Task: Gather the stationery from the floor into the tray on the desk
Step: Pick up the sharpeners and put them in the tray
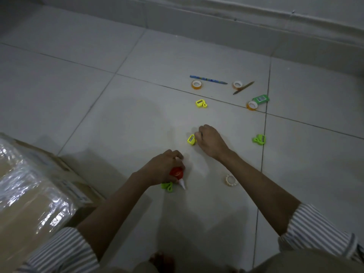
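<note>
Stationery lies scattered on the tiled floor. My left hand (164, 167) is shut on a red glue bottle (176, 172) whose white nozzle points down, and a green sharpener (167, 186) shows under the same hand. My right hand (208, 141) pinches a yellow sharpener (191, 139) at floor level. Farther off lie another yellow sharpener (201, 103), a green sharpener (259, 139), a blue pencil (207, 79), a brown pencil (243, 87), three orange tape rolls (197, 84) and a green bottle (261, 99). A pale tape roll (231, 180) lies beside my right forearm. The tray and desk are out of view.
A cardboard box wrapped in shiny plastic (29, 194) stands at the lower left, close to my left arm. A grey skirting and wall (236, 20) run along the far side of the floor.
</note>
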